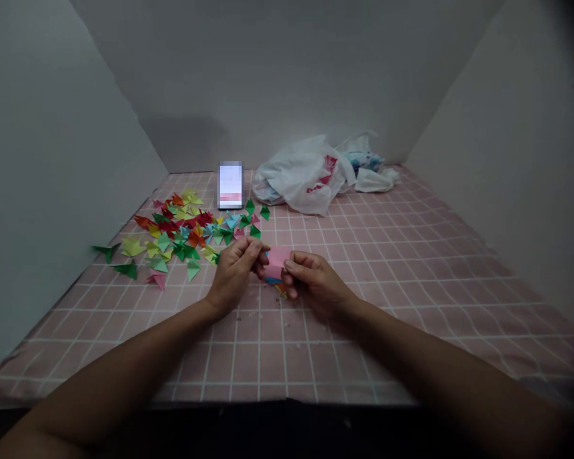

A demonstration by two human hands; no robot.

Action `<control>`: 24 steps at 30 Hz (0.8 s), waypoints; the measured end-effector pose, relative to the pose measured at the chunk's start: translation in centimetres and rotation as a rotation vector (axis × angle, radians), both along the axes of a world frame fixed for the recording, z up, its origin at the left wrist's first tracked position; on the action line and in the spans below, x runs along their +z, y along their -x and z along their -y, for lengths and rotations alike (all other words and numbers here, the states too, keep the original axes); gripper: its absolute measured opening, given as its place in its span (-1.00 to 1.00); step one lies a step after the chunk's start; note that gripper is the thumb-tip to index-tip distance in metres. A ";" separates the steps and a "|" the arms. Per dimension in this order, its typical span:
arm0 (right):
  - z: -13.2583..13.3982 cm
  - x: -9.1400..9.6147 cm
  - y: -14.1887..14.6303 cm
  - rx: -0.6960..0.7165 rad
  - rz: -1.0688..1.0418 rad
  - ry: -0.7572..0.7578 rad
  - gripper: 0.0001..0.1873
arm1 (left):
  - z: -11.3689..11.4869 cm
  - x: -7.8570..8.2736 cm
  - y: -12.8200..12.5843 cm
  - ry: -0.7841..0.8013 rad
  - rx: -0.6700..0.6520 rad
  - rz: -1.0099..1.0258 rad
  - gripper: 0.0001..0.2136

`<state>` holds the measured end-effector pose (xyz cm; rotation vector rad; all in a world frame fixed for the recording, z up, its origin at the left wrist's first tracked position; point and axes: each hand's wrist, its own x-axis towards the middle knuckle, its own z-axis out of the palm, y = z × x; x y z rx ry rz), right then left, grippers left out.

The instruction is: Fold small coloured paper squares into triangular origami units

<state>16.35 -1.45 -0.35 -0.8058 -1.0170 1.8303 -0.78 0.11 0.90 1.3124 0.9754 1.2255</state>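
Note:
Both of my hands meet over the middle of the pink checked table cover (392, 268). My left hand (236, 271) and my right hand (313, 280) each pinch an edge of a small pink sheet of paper (277, 260), which sits between the fingertips, partly folded. Under it, a small stack of coloured sheets (281, 290) peeks out below my right thumb. A spread of folded paper triangles (186, 233) in green, red, yellow, blue and pink lies just left of my left hand.
A phone (230, 185) with a lit screen stands at the back by the wall. White plastic bags (310, 175) lie crumpled at the back right. Grey walls close in on the left, rear and right.

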 end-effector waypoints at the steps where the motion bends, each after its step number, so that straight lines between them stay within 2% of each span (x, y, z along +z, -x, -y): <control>1: -0.1 0.1 -0.1 0.023 -0.052 0.048 -0.69 | -0.2 0.0 0.1 -0.032 -0.023 0.009 -0.81; 4: -0.4 0.5 -0.4 0.142 -0.161 0.186 -0.77 | -0.6 0.3 0.3 -0.148 -0.145 -0.077 -0.69; 7: -0.5 0.7 -0.7 0.262 -0.180 0.260 -0.79 | -0.7 0.6 0.5 -0.262 -0.179 -0.158 -0.87; 9: -0.4 0.6 -0.7 0.301 -0.132 0.238 -0.74 | -0.7 0.6 0.5 -0.271 -0.160 -0.167 -0.87; 10: -0.4 0.4 -0.7 0.284 -0.093 0.196 -0.71 | -0.7 0.7 0.5 -0.237 -0.158 -0.163 -0.84; 15: -0.3 0.0 -0.5 -0.014 0.162 -0.147 -0.58 | -0.5 0.5 0.3 0.019 -0.174 -0.116 -0.75; 20: -0.3 -0.1 -0.6 -0.030 0.203 -0.244 -0.65 | -0.3 0.4 0.1 0.055 -0.175 -0.203 -0.78; 24: -0.4 0.1 -0.7 -0.113 0.302 -0.309 -0.69 | -0.2 0.3 0.1 0.049 -0.180 -0.163 -0.77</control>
